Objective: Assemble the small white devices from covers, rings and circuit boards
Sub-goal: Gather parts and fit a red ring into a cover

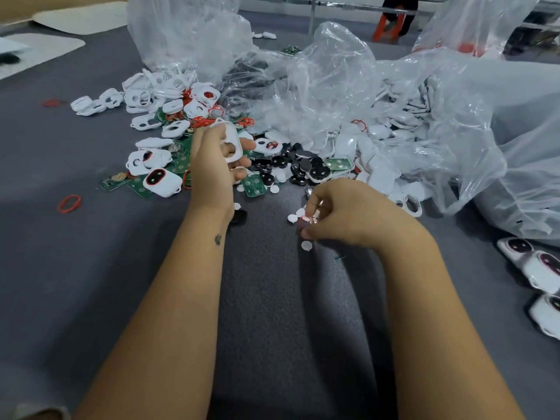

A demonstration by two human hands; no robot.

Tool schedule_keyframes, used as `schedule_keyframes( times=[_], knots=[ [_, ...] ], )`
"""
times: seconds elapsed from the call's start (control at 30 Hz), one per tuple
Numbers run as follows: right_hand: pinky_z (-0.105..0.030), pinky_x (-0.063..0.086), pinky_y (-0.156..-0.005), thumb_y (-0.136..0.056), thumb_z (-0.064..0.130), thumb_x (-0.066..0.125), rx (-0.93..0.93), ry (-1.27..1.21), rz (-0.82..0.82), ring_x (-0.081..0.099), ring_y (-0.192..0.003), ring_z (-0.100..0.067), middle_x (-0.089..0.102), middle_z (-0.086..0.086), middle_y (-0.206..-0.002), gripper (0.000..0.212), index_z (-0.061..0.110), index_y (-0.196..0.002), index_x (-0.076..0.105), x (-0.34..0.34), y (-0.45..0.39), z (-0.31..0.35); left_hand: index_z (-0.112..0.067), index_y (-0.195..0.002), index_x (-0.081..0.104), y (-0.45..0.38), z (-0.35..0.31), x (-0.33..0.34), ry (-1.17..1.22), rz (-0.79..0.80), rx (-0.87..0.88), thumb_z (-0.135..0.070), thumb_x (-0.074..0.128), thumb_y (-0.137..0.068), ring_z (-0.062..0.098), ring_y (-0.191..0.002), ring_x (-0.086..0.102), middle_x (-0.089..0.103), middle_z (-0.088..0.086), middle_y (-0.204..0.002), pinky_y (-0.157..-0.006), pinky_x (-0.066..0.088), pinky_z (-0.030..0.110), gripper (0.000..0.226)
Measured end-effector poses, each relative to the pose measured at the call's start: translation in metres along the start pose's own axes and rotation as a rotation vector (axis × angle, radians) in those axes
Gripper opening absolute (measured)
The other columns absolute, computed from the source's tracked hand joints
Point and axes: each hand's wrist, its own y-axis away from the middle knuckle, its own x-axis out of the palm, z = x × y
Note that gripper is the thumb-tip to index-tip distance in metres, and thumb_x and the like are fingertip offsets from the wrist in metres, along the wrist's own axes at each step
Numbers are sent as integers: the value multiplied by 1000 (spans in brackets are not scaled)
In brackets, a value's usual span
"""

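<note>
Holding a white cover (233, 140) in curled fingers, the left hand (216, 165) sits above the parts pile mid-tabletop, w/ the cover's cutout showing. Right hand (336, 213) pinches a small part (307, 221) w/ a red edge, prob. a ring or insert; can't tell exactly. Step, I'd judge: fitting that piece into the cover. Next move needs both hands brought together and the piece lined up w/ the cutout. Finished devices (536, 265) lie at the right edge; green circuit boards (254, 184) near the left hand.
</note>
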Motion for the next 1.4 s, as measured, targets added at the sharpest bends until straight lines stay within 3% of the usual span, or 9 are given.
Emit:
schedule_keyframes(
  times=[0.2,0.33,0.47,0.63,0.8,0.93,1.03,1.13,1.4],
  knots=[
    [-34,55,-70,-81,23,72,-77,-38,-131,63,-68,-15,67,4,-70,12,20,-70,68,11,-9,11,-11,-100,50,2,3,5,-53,64,-52,-17,40,-98,16,-54,61,72,4,-71,-48,45,22,12],
    [-14,43,-53,-81,13,70,-105,-358,-246,52,-51,-1,63,7,-60,13,21,-71,73,16,-8,6,-12,-94,48,8,7,13,-161,121,-18,-13,42,-100,15,-57,66,74,3,-73,-49,50,22,9],
    [-8,40,-61,-76,12,72,-213,-346,-250,51,-62,8,59,16,-70,17,24,-87,74,25,-6,10,-13,-94,46,8,10,13,-218,109,18,-13,41,-100,12,-64,69,74,0,-74,-54,53,22,9],
    [-33,45,-73,-77,30,76,-403,-34,-170,50,-81,-11,51,12,-75,14,20,-84,70,40,-7,23,-15,-97,47,6,7,9,-172,41,74,-13,43,-100,13,-74,72,76,-3,-77,-62,55,24,5],
    [-37,46,-67,-86,24,64,-421,3,-261,52,-76,-18,57,2,-73,17,11,-75,66,44,-6,25,-14,-91,43,7,6,11,-160,13,73,-3,43,-90,13,-58,64,69,-2,-67,-55,52,25,11],
    [-28,46,-51,-90,18,62,-200,-515,-336,51,-55,-6,61,-9,-68,17,10,-76,66,39,-11,20,-14,-96,47,8,5,11,-118,140,-56,-4,51,-86,11,-49,39,52,-1,-64,-47,32,24,15],
    [-24,46,-60,-90,17,65,-117,-798,-438,56,-64,-7,69,-14,-76,16,12,-77,72,30,-14,10,-11,-102,62,14,4,15,-179,345,-124,-8,55,-93,8,-47,37,49,-5,-59,-46,29,20,11],
    [-18,46,-62,-94,12,60,-122,-959,-486,58,-64,-4,71,-3,-75,17,13,-82,72,27,-15,4,-17,-86,71,20,6,18,-321,451,-71,-9,61,-92,6,-48,37,48,-7,-56,-50,28,22,14],
    [-19,48,-67,-93,1,52,-99,-1202,-544,57,-67,-8,65,-4,-81,17,8,-96,67,27,-13,12,-22,-79,69,21,11,21,-357,366,76,-12,68,-90,9,-51,44,56,-4,-60,-52,38,23,15]
  ],
)
